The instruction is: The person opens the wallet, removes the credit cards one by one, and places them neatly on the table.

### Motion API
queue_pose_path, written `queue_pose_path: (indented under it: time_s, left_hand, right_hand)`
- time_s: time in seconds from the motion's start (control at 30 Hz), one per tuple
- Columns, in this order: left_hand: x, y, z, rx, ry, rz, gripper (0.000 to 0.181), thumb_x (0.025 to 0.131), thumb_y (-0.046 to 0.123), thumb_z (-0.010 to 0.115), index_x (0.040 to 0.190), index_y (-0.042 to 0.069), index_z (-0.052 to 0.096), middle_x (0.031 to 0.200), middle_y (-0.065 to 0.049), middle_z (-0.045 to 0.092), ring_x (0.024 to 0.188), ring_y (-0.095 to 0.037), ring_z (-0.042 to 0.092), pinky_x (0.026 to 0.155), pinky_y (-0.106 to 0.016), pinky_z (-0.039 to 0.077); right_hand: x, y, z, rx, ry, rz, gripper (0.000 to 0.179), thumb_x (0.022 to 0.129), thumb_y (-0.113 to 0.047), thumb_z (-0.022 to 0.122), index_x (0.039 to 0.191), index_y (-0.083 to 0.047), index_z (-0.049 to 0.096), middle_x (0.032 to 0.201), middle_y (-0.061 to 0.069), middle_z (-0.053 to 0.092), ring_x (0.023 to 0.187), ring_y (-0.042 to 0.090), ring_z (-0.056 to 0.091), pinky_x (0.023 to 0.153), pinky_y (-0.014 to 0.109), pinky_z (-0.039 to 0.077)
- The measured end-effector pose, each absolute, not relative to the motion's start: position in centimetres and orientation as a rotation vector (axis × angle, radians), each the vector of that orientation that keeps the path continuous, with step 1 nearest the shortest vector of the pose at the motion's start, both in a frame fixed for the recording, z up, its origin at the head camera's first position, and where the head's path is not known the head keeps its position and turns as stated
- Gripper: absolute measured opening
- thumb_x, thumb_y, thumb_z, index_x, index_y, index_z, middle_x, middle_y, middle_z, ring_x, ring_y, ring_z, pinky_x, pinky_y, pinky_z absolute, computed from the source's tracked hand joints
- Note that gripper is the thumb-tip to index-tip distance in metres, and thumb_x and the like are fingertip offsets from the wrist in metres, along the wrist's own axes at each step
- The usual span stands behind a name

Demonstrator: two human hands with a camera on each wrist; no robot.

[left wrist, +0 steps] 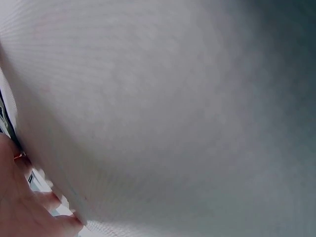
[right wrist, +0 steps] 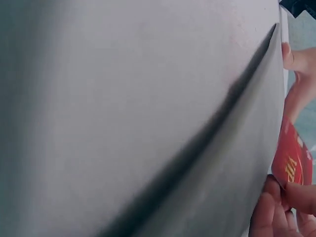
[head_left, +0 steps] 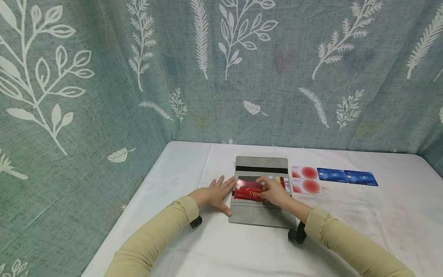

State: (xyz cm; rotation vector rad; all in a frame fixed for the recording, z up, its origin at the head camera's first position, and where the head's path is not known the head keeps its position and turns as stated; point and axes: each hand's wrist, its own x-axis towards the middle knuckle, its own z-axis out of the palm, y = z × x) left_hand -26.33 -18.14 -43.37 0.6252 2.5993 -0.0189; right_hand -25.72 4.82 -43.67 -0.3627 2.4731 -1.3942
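Note:
A grey card wallet (head_left: 261, 218) lies unfolded on the white table, with a dark band across its upper part and rows of slots. My right hand (head_left: 275, 193) pinches the right side of a red card marked VIP (head_left: 247, 187) over the wallet's left slots. In the right wrist view, thumb and fingers meet at an edge of the red card (right wrist: 290, 153). Whether any of it sits inside a slot, I cannot tell. My left hand (head_left: 218, 193) rests beside the wallet's left edge, fingers spread; the left wrist view shows only part of this hand (left wrist: 24, 210).
Right of the wallet, two white cards with red circles (head_left: 306, 186) lie one above the other. Two blue VIP cards (head_left: 332, 175) extend the upper row. Colourful cards (head_left: 287, 184) show in the wallet's right slots. A leaf-patterned curtain (head_left: 242, 96) hangs behind the table (head_left: 194, 161).

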Motion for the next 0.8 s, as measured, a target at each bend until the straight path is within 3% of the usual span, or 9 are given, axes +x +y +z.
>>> queue_pose_path:
  time_s: [0.2, 0.8]
  left_hand:
    - [-26.3, -18.2, -43.4, 0.639, 2.591, -0.02, 0.116, 0.066, 0.061, 0.069, 0.149, 0.013, 0.003, 0.155, -0.002, -0.003, 0.14, -0.036, -0.005, 0.111, -0.053, 0.004]
    - [-26.2, -18.0, -43.3, 0.654, 2.599, -0.018, 0.117, 0.066, 0.06, 0.069, 0.148, 0.012, 0.002, 0.155, -0.002, -0.004, 0.139, -0.036, -0.004, 0.11, -0.053, 0.005]
  right_hand:
    - [-26.0, 5.4, -43.4, -0.333, 2.418, -1.491, 0.037, 0.084, 0.002, 0.059, 0.12, -0.003, 0.052, 0.087, 0.013, 0.055, 0.061, 0.017, 0.057, 0.055, 0.03, 0.054]
    - [-25.9, 9.3, -41.9, -0.179, 2.322, -1.595, 0.043, 0.087, -0.003, 0.058, 0.127, -0.001, 0.045, 0.091, 0.014, 0.054, 0.064, 0.019, 0.065, 0.059, 0.032, 0.055]
